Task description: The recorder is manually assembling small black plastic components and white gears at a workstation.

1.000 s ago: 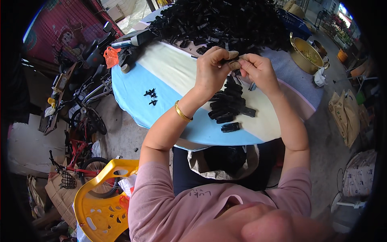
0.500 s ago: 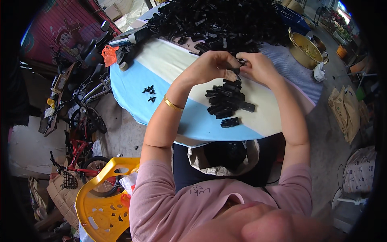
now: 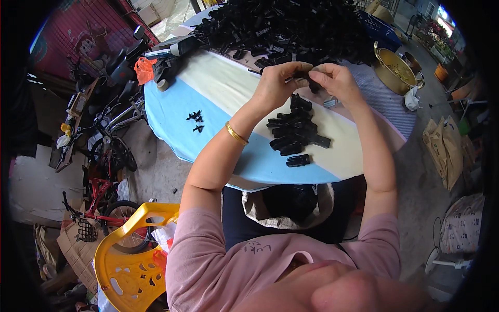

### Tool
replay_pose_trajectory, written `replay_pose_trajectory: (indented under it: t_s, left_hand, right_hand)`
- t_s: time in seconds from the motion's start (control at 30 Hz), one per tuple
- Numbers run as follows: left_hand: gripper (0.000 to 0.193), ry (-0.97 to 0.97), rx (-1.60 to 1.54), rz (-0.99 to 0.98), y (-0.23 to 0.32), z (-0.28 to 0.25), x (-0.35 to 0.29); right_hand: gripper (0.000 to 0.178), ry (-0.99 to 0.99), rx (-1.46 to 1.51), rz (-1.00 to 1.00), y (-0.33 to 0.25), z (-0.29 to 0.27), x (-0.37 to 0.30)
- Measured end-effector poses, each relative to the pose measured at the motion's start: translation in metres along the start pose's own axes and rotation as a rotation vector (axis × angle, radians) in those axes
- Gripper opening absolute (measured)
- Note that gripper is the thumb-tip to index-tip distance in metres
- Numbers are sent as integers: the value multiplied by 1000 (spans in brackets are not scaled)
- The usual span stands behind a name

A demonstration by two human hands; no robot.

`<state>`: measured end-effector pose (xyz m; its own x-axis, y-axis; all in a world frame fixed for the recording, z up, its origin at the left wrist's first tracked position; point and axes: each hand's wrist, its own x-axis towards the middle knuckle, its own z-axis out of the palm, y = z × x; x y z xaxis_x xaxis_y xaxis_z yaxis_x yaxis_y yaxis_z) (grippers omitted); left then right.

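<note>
My left hand (image 3: 279,84) and my right hand (image 3: 338,85) meet over the table, in front of a big heap of black plastic parts (image 3: 280,28). Between their fingertips is a small black plastic part (image 3: 314,82), partly covered by the fingers; both hands are closed on it. Just below my right hand, a small silvery piece (image 3: 330,103) rests on the cloth, its kind unclear. Nearer to me lies a loose group of black plastic pieces (image 3: 293,127), with one more piece (image 3: 298,160) apart from them. Several tiny black bits (image 3: 195,119) sit farther left on the blue stripe.
A striped cloth covers the round table (image 3: 171,117). At its right edge stands a golden pot (image 3: 394,73), behind it a blue crate (image 3: 379,28). An open sack (image 3: 249,208) is at my lap. A yellow chair (image 3: 117,249) and bicycles (image 3: 99,192) stand left.
The black part now shows between my fingertips, and both hands have shifted slightly. The silvery piece now shows on the cloth below my right hand; earlier something shiny was at the fingertips.
</note>
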<state>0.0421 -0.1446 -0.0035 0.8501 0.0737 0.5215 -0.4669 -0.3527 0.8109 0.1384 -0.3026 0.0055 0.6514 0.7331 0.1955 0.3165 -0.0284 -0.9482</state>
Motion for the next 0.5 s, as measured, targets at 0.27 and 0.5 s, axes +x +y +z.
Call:
replay_pose_trajectory:
  t_s: [0.27,0.5]
  left_hand:
    - [34,-55,-465,-170,13,-6,1]
    - [35,-311,-828,-288,5,-22,4]
  right_hand:
    - [22,111,237,-203,6,3,0]
    - [19,66,167,-365,10,-5,3]
